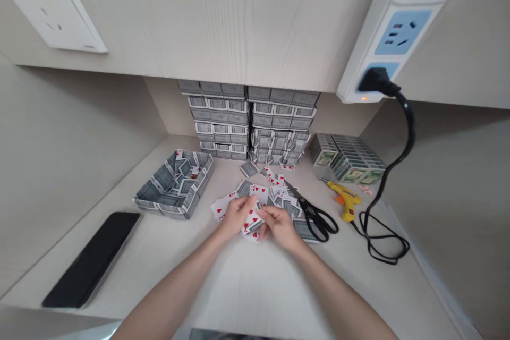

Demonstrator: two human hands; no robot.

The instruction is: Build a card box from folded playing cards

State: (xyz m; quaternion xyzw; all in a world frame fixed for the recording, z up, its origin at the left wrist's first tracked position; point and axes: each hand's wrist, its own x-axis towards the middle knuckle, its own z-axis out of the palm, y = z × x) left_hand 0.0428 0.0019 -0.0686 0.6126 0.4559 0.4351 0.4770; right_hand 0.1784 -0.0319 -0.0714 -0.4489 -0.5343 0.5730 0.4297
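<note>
My left hand (236, 214) and my right hand (279, 224) meet over the middle of the desk, both pinched on a folded playing card (252, 221) with red hearts on it. Under and behind the hands lies a loose spread of playing cards (274, 194), some face up, some showing grey patterned backs. A black-handled pair of scissors (314, 216) lies just right of my right hand.
A tray woven from cards (159, 199) sits at the left, with stacks of similar trays (249, 125) at the back. Rows of card decks (348, 159) stand back right. A yellow glue gun (346, 200) with a black cable (382, 244) lies right. A black phone (91, 260) lies front left.
</note>
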